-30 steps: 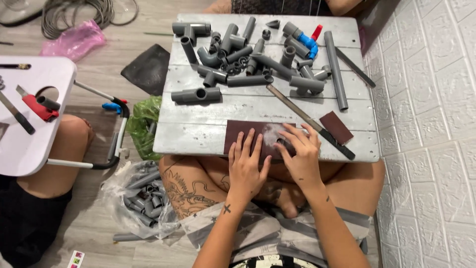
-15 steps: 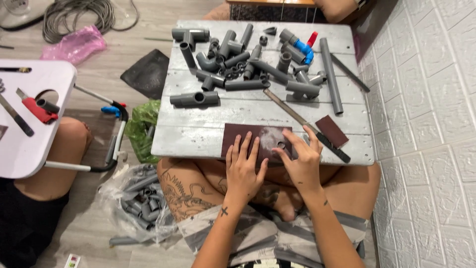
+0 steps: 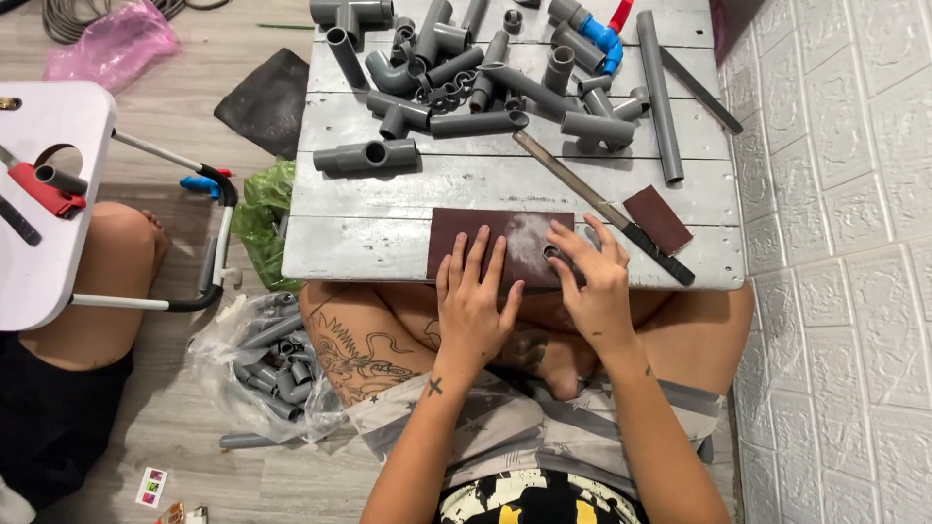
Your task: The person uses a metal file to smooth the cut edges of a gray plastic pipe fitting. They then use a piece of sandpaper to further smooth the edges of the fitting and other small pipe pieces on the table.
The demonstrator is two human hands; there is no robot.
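1. left hand (image 3: 473,301) lies flat, fingers spread, pinning the brown sandpaper sheet (image 3: 485,238) at the bench's (image 3: 388,247) 6 o'clock edge.
2. right hand (image 3: 594,281) pinches a small grey ring fitting (image 3: 555,254) against the sheet's dusty patch.
3. looks like sanding; the next rub wants steady downward pressure.

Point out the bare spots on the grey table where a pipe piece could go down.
Free: the near-left corner of the table, between the tee fitting and the sandpaper sheet under the left hand. Crowded: the far half, heaped with pipe fittings; the file crosses the right.
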